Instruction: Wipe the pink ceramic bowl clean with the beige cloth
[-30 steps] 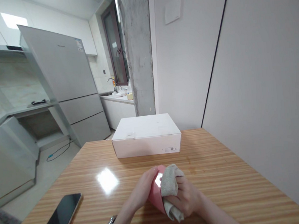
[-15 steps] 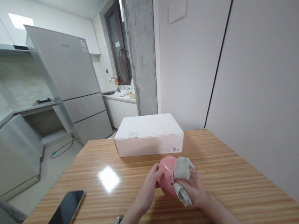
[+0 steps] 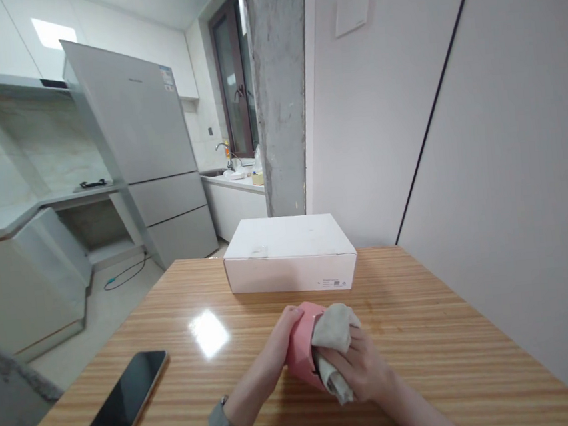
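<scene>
A pink faceted object, its opening turned to the right, is gripped along its left side by my left hand. My right hand clutches a grey cloth, and its fingers press the cloth at the opening of the pink object. Part of the cloth hangs below those fingers. The far fingers of my left hand are hidden behind the pink object. Both hands are just above the wooden table, near its middle.
Behind the hands a white box lies on the table. A dark phone lies at the left front. A concrete pillar and a pale wall stand beyond; a fridge is at the back left.
The pink object has turned so that its opening shows more, and both hands have shifted slightly left with it and the cloth. The camera view has shifted a little.
</scene>
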A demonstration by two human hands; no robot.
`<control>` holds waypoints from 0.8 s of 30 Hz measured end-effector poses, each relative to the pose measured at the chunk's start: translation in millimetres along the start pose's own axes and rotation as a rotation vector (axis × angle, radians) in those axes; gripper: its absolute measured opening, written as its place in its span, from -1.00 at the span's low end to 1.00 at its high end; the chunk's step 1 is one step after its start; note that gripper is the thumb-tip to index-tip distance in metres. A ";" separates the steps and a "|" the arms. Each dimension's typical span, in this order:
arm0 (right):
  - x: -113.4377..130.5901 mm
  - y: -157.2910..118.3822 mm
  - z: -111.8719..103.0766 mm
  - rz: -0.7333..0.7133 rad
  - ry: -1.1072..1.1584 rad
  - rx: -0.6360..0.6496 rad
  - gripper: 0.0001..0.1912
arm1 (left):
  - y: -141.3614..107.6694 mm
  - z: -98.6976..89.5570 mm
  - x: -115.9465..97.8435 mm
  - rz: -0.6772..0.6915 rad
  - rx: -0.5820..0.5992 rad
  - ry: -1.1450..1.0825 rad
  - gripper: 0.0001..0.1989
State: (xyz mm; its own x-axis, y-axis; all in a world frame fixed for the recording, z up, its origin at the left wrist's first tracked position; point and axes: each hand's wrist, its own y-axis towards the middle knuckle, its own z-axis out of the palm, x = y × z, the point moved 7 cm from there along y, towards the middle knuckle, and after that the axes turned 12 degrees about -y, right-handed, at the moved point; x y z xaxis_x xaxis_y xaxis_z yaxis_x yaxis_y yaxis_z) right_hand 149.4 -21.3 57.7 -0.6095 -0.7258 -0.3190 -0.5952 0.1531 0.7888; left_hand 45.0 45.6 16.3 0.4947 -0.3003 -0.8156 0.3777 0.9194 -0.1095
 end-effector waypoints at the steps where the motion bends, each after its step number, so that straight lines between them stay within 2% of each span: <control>1: -4.7 -1.9 1.5 0.030 0.005 0.033 -0.63 | 3.2 -1.8 0.5 -0.009 -0.011 -0.067 -0.54; 3: -17.9 -6.3 5.1 0.151 0.097 0.078 -0.54 | 8.2 -4.4 0.0 -0.031 -0.018 -0.234 -0.53; 4: -28.0 -9.2 6.7 0.276 0.191 0.068 -0.51 | 9.6 -5.5 -1.1 -0.034 -0.018 -0.312 -0.53; 6: -53.9 -20.8 13.5 0.674 0.497 -0.030 -0.55 | 9.8 -9.4 -2.5 -0.039 -0.035 -0.436 -0.56; 8: -68.6 -37.6 28.8 1.096 0.806 -0.142 -0.63 | 7.4 -11.1 2.0 -0.108 -0.032 -0.498 -0.56; 11: -59.8 -47.8 54.4 1.479 1.188 -0.130 -0.63 | 1.3 -4.1 14.4 -0.282 0.078 -0.511 -0.50; 13: -47.3 -47.2 64.2 1.609 1.424 -0.092 -0.64 | -1.5 0.0 18.5 -0.325 0.145 -0.495 -0.48; 15: -39.3 -44.0 66.3 1.643 1.560 -0.075 -0.66 | -2.3 1.6 20.3 -0.329 0.170 -0.485 -0.47; 19: -36.1 -40.1 66.1 1.621 1.587 -0.070 -0.65 | -0.3 1.4 26.2 -0.349 0.166 -0.466 -0.40; 24: -37.3 -52.1 78.4 1.693 1.523 -0.126 -0.55 | 10.0 -8.6 25.4 -0.216 0.039 -0.474 -0.42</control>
State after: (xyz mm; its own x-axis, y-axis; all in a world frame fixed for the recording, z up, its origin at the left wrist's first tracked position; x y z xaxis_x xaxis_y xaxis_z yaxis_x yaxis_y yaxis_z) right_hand 162.1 50.4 -12.7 0.3959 0.1614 0.9040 -0.0776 0.9868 -0.1422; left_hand 54.6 49.3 -10.4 0.6988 -0.5724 -0.4290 0.5349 0.8164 -0.2179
